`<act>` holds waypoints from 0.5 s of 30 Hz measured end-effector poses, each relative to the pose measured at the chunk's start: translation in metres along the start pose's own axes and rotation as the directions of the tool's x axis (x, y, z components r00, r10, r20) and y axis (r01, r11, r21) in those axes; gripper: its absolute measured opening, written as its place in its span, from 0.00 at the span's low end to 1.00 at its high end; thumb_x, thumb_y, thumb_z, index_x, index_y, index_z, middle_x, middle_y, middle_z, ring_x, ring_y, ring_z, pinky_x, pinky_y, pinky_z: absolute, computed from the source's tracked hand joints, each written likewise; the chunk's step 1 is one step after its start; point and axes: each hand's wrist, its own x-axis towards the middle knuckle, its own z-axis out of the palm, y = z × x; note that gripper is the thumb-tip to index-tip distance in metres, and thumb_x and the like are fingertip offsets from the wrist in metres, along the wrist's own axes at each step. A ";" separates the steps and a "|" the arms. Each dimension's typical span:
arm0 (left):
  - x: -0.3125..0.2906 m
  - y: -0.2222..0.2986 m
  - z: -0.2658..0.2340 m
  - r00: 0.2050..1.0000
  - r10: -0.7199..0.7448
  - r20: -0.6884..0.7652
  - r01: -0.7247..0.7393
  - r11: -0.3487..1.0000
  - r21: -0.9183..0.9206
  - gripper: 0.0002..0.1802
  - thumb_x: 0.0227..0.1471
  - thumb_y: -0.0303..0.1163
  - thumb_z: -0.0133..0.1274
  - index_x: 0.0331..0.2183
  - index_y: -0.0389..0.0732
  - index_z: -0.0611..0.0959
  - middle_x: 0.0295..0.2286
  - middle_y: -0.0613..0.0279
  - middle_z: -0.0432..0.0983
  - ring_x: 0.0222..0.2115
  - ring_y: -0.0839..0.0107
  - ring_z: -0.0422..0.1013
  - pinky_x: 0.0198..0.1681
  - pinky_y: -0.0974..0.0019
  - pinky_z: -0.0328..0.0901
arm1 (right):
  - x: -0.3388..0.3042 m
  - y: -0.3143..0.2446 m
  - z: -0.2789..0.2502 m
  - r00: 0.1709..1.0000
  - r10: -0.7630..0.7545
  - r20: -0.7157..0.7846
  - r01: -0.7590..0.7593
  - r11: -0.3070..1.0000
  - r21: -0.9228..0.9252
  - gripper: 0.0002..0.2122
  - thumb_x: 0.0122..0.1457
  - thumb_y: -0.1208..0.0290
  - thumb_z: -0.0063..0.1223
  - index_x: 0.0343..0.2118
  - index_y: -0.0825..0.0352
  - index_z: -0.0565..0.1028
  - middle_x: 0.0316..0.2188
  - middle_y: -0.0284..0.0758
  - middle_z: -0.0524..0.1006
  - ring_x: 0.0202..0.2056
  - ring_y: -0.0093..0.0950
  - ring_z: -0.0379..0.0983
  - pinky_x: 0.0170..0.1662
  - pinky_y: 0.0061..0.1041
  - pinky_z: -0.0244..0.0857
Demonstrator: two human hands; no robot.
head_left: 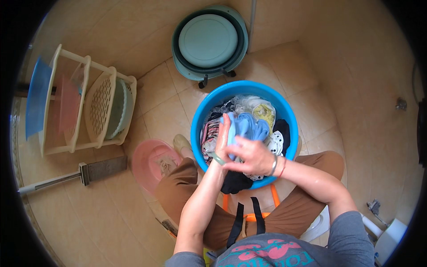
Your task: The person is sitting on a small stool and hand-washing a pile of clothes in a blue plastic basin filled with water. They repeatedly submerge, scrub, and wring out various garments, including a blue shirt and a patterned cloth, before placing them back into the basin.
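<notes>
A round blue tub (194, 129) holds a heap of wet laundry, with suds and water toward its far side. Over the near part of the heap, my left hand (223, 139) points upward, fingers straight and a pale green bangle (218, 159) at the wrist. My right hand (253, 156) reaches across to that wrist, fingers and thumb apart and slightly blurred. Just behind both hands lies light blue cloth (253, 128); neither hand visibly grips it. Around it are a striped garment (209, 135), a white piece with black dots (275, 143) and black cloth (236, 182).
A pink basin (141, 167) with cloth inside sits at my left foot. Beyond the tub, a green folding basin (208, 40) leans on the wall. At left are a cream rack (86, 111) of basins and a long-handled mop (104, 171). Orange stool legs (275, 196) show below the tub.
</notes>
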 end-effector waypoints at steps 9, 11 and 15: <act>0.016 -0.066 0.008 0.919 0.127 -0.374 -0.142 0.990 -0.013 0.18 0.60 0.46 0.42 0.38 0.42 0.77 0.33 0.65 0.76 0.35 0.74 0.72 0.39 0.69 0.67 | 0.001 0.074 0.028 0.954 0.101 -0.282 -0.180 0.946 -0.271 0.07 0.58 0.71 0.46 0.26 0.65 0.73 0.18 0.38 0.72 0.20 0.38 0.73 0.21 0.33 0.67; 0.022 -0.075 -0.048 0.979 0.160 -0.127 -0.177 0.975 -0.135 0.20 0.59 0.47 0.43 0.33 0.41 0.79 0.29 0.64 0.76 0.30 0.75 0.71 0.36 0.68 0.67 | -0.008 0.047 0.037 0.976 -0.072 -0.205 0.013 0.961 -0.276 0.07 0.57 0.72 0.49 0.24 0.66 0.73 0.18 0.38 0.70 0.20 0.36 0.71 0.22 0.35 0.64; 0.021 -0.045 -0.033 0.918 0.180 -0.352 -0.139 0.980 0.140 0.21 0.57 0.48 0.45 0.36 0.38 0.78 0.30 0.62 0.77 0.29 0.74 0.71 0.34 0.68 0.66 | -0.010 0.041 0.037 0.969 -0.149 -0.196 0.104 0.969 -0.223 0.09 0.57 0.69 0.48 0.21 0.64 0.71 0.18 0.37 0.70 0.20 0.36 0.73 0.20 0.32 0.67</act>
